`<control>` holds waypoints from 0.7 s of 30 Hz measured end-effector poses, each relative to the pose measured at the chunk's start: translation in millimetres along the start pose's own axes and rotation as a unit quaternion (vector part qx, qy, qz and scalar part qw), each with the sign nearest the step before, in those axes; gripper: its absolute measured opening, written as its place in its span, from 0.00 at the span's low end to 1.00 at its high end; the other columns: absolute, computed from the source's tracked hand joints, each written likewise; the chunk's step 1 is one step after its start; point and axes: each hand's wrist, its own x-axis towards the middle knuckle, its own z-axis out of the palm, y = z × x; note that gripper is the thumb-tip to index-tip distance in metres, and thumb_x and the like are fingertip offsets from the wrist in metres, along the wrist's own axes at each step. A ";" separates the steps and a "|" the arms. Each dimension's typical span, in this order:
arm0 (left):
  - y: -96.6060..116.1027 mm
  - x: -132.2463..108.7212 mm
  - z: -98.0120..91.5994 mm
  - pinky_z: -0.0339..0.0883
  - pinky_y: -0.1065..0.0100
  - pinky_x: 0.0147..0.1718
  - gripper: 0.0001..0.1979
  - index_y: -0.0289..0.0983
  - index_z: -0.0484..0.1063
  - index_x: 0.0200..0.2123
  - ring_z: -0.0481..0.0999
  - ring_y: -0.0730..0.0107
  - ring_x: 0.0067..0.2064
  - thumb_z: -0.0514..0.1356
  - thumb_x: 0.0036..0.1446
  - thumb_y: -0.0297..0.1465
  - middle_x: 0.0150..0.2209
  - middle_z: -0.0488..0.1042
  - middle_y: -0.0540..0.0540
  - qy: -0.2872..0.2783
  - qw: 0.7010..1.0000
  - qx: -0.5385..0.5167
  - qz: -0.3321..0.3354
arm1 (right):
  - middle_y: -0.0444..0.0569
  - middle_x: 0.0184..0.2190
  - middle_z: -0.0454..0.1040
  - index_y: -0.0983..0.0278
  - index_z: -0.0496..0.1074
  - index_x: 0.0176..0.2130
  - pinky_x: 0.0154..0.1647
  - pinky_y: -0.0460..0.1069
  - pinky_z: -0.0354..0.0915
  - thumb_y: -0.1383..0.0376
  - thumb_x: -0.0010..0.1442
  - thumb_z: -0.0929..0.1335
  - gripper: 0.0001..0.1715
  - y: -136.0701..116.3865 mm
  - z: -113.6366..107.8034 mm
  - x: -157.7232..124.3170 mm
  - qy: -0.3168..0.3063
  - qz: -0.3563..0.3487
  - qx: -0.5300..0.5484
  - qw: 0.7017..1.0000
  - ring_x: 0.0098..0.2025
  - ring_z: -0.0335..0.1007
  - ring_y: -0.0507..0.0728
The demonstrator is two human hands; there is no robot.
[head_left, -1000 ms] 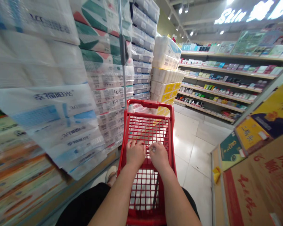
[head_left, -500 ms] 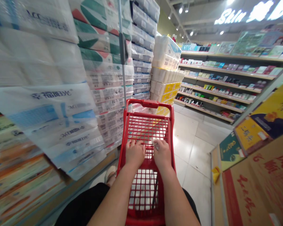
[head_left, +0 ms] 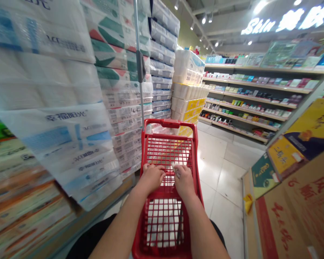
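Observation:
A red plastic shopping basket (head_left: 148,203) with grid walls and a raised handle (head_left: 175,124) at its far end is in front of me. My left hand (head_left: 153,177) is over the left part of its grid, fingers loosely bent and the thumb apart from them. I see nothing in it. Just to the right, my right hand (head_left: 184,180) is closed, thumb and fingers together around something small and whitish that I cannot make out. Whether either hand touches the grid is unclear.
Wrapped tissue packs (head_left: 78,144) rise in tall stacks on the left, close to the basket. A thin metal pole (head_left: 137,32) stands before them. Cartons (head_left: 305,194) line the right side. Pale floor tiles (head_left: 218,172) run towards product shelves (head_left: 248,104).
The view has tilted up a little, so the stacks and basket sit lower. My left hand has turned inward slightly, its thumb nearer the right hand.

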 end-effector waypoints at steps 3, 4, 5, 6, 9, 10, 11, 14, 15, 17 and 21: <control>-0.9 -5.5 2.8 0.55 0.52 0.48 0.16 0.46 0.78 0.35 0.73 0.62 0.42 0.50 0.64 0.38 0.49 0.77 0.51 0.020 1.000 -0.001 0.015 | 0.46 0.37 0.71 0.59 0.74 0.36 0.42 0.47 0.64 0.78 0.50 0.64 0.19 -14.4 -4.1 -24.8 -0.107 -0.036 0.036 0.993 0.40 0.66 0.54; -1.5 -7.7 3.4 0.56 0.54 0.47 0.15 0.46 0.78 0.36 0.73 0.63 0.42 0.50 0.64 0.37 0.48 0.78 0.51 0.027 1.000 -0.002 0.016 | 0.45 0.37 0.71 0.59 0.74 0.35 0.41 0.47 0.63 0.78 0.49 0.64 0.19 -18.5 -4.5 -35.1 -0.148 -0.070 0.030 0.986 0.40 0.65 0.54; -2.4 -9.9 3.6 0.56 0.55 0.47 0.15 0.45 0.78 0.37 0.74 0.64 0.42 0.51 0.64 0.37 0.47 0.78 0.51 0.031 0.999 -0.006 0.016 | 0.45 0.37 0.71 0.58 0.74 0.35 0.41 0.47 0.63 0.79 0.48 0.64 0.20 -21.3 -4.7 -45.1 -0.176 -0.105 0.020 0.979 0.41 0.65 0.55; -3.5 -12.0 3.1 0.57 0.57 0.46 0.15 0.45 0.77 0.38 0.74 0.65 0.42 0.50 0.64 0.37 0.46 0.79 0.50 0.032 0.999 -0.013 0.015 | 0.45 0.38 0.71 0.57 0.74 0.36 0.42 0.47 0.63 0.80 0.47 0.63 0.23 -22.6 -5.3 -53.8 -0.189 -0.132 0.012 0.973 0.42 0.65 0.55; -7.4 -17.5 -1.7 0.59 0.64 0.43 0.15 0.46 0.76 0.41 0.76 0.69 0.42 0.49 0.65 0.37 0.42 0.80 0.51 0.018 0.998 -0.048 0.018 | 0.46 0.42 0.71 0.56 0.74 0.43 0.45 0.49 0.63 0.81 0.47 0.62 0.30 -19.6 -9.1 -68.9 -0.116 -0.109 -0.026 0.987 0.45 0.63 0.57; -8.4 -19.0 -3.8 0.59 0.65 0.42 0.15 0.46 0.75 0.42 0.76 0.70 0.42 0.49 0.65 0.37 0.42 0.80 0.52 0.013 0.998 -0.057 0.020 | 0.47 0.43 0.71 0.57 0.73 0.45 0.47 0.50 0.63 0.81 0.48 0.61 0.31 -18.3 -10.4 -70.7 -0.076 -0.084 -0.042 0.993 0.45 0.62 0.57; -9.2 -20.6 -5.6 0.60 0.66 0.41 0.15 0.47 0.75 0.42 0.76 0.70 0.42 0.49 0.66 0.37 0.42 0.80 0.52 0.009 0.998 -0.063 0.022 | 0.48 0.44 0.71 0.57 0.73 0.46 0.47 0.51 0.63 0.81 0.48 0.61 0.31 -18.0 -11.2 -72.0 -0.048 -0.069 -0.055 0.995 0.45 0.62 0.58; -10.3 -25.5 -7.6 0.60 0.66 0.40 0.14 0.46 0.75 0.41 0.77 0.70 0.42 0.49 0.65 0.37 0.41 0.80 0.53 0.011 0.998 -0.062 0.022 | 0.49 0.46 0.70 0.58 0.73 0.46 0.47 0.52 0.64 0.80 0.50 0.62 0.28 -23.8 -7.7 -78.0 -0.087 -0.134 -0.058 0.985 0.46 0.61 0.58; -10.6 -27.4 -7.0 0.60 0.66 0.40 0.14 0.46 0.75 0.41 0.77 0.70 0.42 0.49 0.65 0.37 0.41 0.80 0.53 0.016 0.998 -0.059 0.025 | 0.47 0.47 0.70 0.58 0.73 0.45 0.47 0.51 0.64 0.79 0.50 0.63 0.27 -27.0 -5.0 -81.1 -0.124 -0.176 -0.048 0.975 0.46 0.61 0.58; -12.1 -31.5 -4.9 0.60 0.66 0.40 0.12 0.46 0.74 0.41 0.77 0.70 0.42 0.50 0.65 0.36 0.42 0.80 0.53 0.029 0.998 -0.054 0.034 | 0.46 0.47 0.70 0.57 0.73 0.45 0.48 0.51 0.64 0.77 0.52 0.63 0.24 -32.7 0.8 -87.1 -0.161 -0.226 -0.033 0.960 0.46 0.61 0.57; -18.0 -38.9 -2.0 0.61 0.67 0.40 0.12 0.47 0.74 0.44 0.76 0.71 0.46 0.51 0.64 0.35 0.47 0.78 0.53 0.049 0.995 -0.074 0.042 | 0.50 0.48 0.70 0.59 0.72 0.49 0.50 0.54 0.63 0.78 0.53 0.62 0.27 -38.7 8.0 -93.4 -0.058 -0.159 -0.054 0.984 0.47 0.60 0.58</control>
